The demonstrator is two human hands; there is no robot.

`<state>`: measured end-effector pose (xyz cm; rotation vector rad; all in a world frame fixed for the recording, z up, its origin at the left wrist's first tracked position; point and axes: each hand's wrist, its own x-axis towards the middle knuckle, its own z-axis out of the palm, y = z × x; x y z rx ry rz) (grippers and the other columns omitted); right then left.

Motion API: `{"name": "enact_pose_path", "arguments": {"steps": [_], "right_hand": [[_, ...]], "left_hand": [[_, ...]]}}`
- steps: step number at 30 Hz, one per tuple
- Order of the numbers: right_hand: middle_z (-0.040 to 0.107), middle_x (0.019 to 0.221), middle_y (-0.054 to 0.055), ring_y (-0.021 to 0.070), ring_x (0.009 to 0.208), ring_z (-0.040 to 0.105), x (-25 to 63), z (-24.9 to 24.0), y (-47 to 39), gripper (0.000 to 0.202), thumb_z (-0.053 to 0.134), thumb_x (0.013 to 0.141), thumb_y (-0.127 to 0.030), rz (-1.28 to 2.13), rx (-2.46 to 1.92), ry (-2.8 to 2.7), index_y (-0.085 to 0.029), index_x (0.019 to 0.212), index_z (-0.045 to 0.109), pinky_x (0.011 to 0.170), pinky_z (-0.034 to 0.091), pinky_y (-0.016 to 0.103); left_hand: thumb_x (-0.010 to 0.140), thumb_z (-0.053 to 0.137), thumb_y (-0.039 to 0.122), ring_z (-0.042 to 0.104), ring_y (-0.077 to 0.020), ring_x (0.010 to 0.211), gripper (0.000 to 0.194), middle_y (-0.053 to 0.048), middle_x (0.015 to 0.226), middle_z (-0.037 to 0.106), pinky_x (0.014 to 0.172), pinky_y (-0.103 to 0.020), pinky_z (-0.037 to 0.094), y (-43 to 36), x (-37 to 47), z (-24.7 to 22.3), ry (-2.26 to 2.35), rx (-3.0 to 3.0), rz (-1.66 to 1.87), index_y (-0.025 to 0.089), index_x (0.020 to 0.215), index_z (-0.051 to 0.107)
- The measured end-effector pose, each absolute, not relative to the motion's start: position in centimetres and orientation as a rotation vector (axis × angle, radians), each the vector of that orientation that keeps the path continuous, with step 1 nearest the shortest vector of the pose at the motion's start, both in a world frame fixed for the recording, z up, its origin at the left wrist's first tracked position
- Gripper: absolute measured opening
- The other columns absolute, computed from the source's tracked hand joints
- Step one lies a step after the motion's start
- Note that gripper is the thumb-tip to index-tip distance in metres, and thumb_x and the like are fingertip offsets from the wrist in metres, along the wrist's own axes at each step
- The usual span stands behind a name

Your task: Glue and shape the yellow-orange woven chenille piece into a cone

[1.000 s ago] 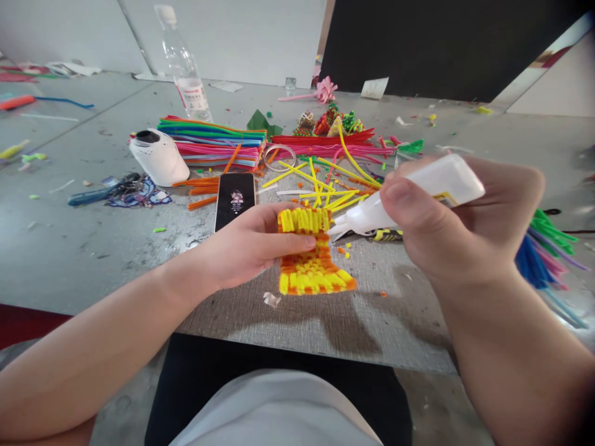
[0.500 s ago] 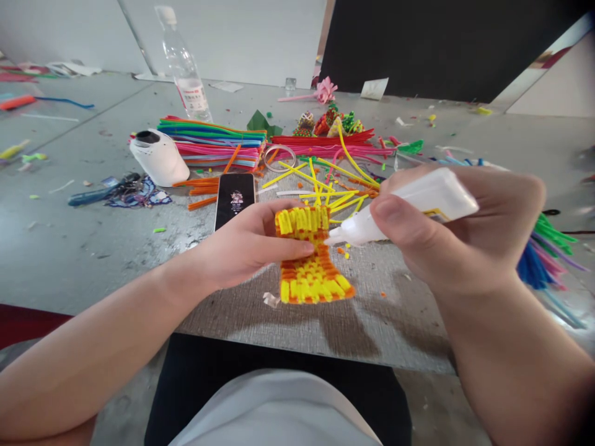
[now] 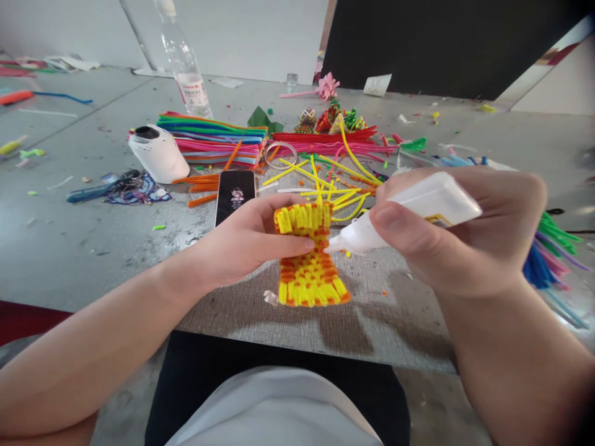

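The left hand (image 3: 246, 241) holds a yellow and orange fuzzy craft piece (image 3: 313, 266), thumb laid across its front and the other fingers behind it. The piece is held up over the table (image 3: 288, 328), its wider end below the thumb. The right hand (image 3: 446, 229) has its fingers closed around a white squeeze bottle (image 3: 450, 191), tilted so that its nozzle (image 3: 337, 242) points at the piece's right edge, level with the left thumb; whether the tip touches cannot be told.

Just beyond the left fingers lies a phone (image 3: 229, 195), partly covered by the hand, with orange stems (image 3: 199, 181) near it. Farther left of those fingers is a white container (image 3: 162, 156). Past the craft piece, between the two hands, yellow stems (image 3: 325, 194) lie crossed, with a ring (image 3: 295, 156) behind them. A paper scrap (image 3: 271, 298) sits below the left fingers. Right of the right fingers are blue stems (image 3: 539, 263).
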<state>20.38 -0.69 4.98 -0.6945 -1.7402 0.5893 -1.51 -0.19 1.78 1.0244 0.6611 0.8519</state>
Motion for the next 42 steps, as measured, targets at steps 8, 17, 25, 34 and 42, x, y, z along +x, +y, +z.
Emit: {"name": "enact_pose_path", "arguments": {"steps": [8, 17, 25, 34, 42], "right_hand": [[0.044, 0.051, -0.005, 0.0086, 0.046, 0.039, 20.49, 5.08, -0.66, 0.039, 0.082, 0.079, -0.023, 0.436, -0.658, -1.857, -0.02, 0.054, 0.053, 0.043, 0.031, 0.028], [0.048, 0.05, -0.005, 0.0091, 0.046, 0.043, 20.47, 5.08, -0.66, 0.035, 0.082, 0.079, -0.02, 0.449, -0.624, -1.903, -0.02, 0.056, 0.056, 0.042, 0.031, 0.028], [0.048, 0.049, -0.005, 0.0089, 0.044, 0.04, 20.34, 5.07, -0.73, 0.035, 0.086, 0.076, -0.02, 0.475, -0.594, -1.91, -0.021, 0.057, 0.056, 0.041, 0.029, 0.029], [0.047, 0.049, -0.005, 0.0078, 0.043, 0.04, 20.33, 5.19, -0.98, 0.037, 0.086, 0.077, -0.023, 0.526, -0.593, -1.938, -0.019, 0.057, 0.055, 0.039, 0.025, 0.027], [0.041, 0.046, -0.007, 0.0047, 0.041, 0.031, 19.64, 5.85, -1.0, 0.052, 0.086, 0.078, -0.026, 0.592, -0.559, -2.075, -0.019, 0.052, 0.043, 0.035, 0.019, 0.024]], "left_hand": [[0.076, 0.079, 0.005, 0.073, -0.0148, 0.083, 0.031, 0.002, 0.091, 0.075, 0.081, -0.028, 0.059, -0.18, -1.36, 1.99, 0.684, 1.076, 0.864, 0.02, 0.1, 0.068], [0.074, 0.08, 0.007, 0.071, -0.0158, 0.082, 0.029, 0.004, 0.086, 0.073, 0.08, -0.029, 0.058, -0.33, -1.43, 2.46, 0.756, 1.22, 0.92, 0.021, 0.097, 0.068], [0.075, 0.08, 0.009, 0.072, -0.0202, 0.092, 0.027, 0.002, 0.089, 0.074, 0.085, -0.032, 0.057, -0.32, -1.58, 2.53, 0.791, 1.286, 0.931, 0.021, 0.097, 0.07], [0.075, 0.08, 0.009, 0.07, -0.0183, 0.088, 0.024, 0.002, 0.088, 0.072, 0.083, -0.031, 0.057, -0.16, -1.5, 2.13, 0.786, 1.322, 0.953, 0.021, 0.094, 0.071], [0.074, 0.081, 0.015, 0.07, -0.018, 0.083, 0.023, 0.001, 0.083, 0.071, 0.078, -0.031, 0.057, 0.06, -1.46, 1.88, 0.795, 1.308, 0.927, 0.02, 0.094, 0.071]]}}
